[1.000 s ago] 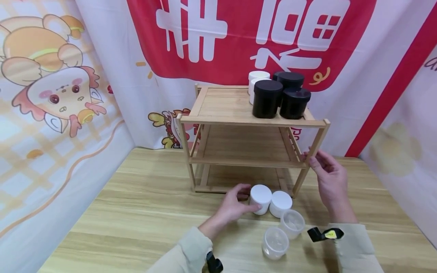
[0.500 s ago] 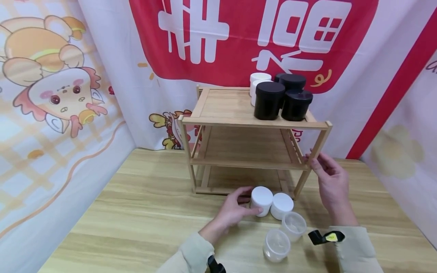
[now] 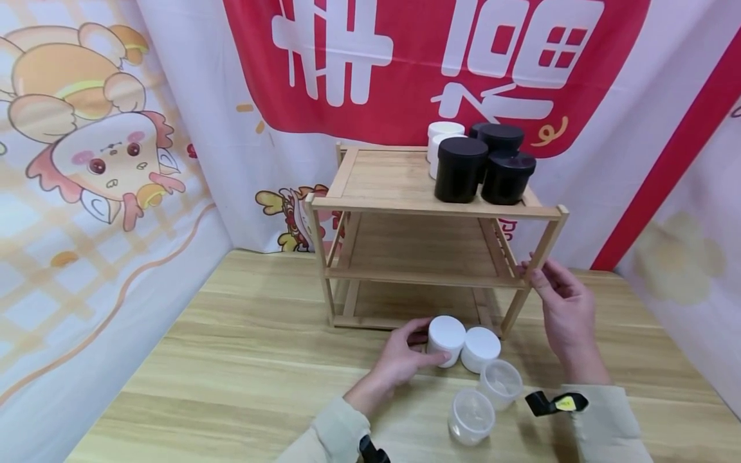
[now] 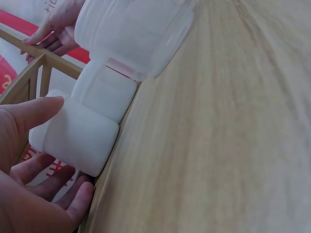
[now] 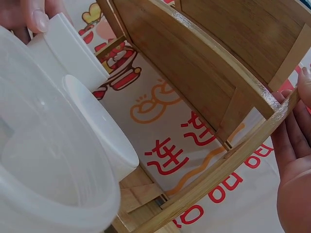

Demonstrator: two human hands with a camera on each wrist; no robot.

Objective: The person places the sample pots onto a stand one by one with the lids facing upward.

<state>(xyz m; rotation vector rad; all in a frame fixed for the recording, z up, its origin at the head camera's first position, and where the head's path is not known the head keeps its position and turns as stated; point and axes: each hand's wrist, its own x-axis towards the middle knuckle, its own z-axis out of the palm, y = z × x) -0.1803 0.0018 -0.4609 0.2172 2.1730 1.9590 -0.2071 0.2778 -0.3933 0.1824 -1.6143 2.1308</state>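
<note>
While left hand (image 3: 398, 357) holds white jar (image 3: 446, 334), right hand (image 3: 570, 314) grips rack (image 3: 384, 175)

Left fingers (image 4: 81, 201) curved, right fingers (image 5: 286, 138) bent

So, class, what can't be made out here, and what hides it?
Head view: rear black cylindrical jars: bases hidden by front black jars.
Head view: white cylindrical jar in left hand: inside hidden by opaque top.
Right wrist view: translucent plastic cup, cut off by left edge; right hand, by right edge.
</note>
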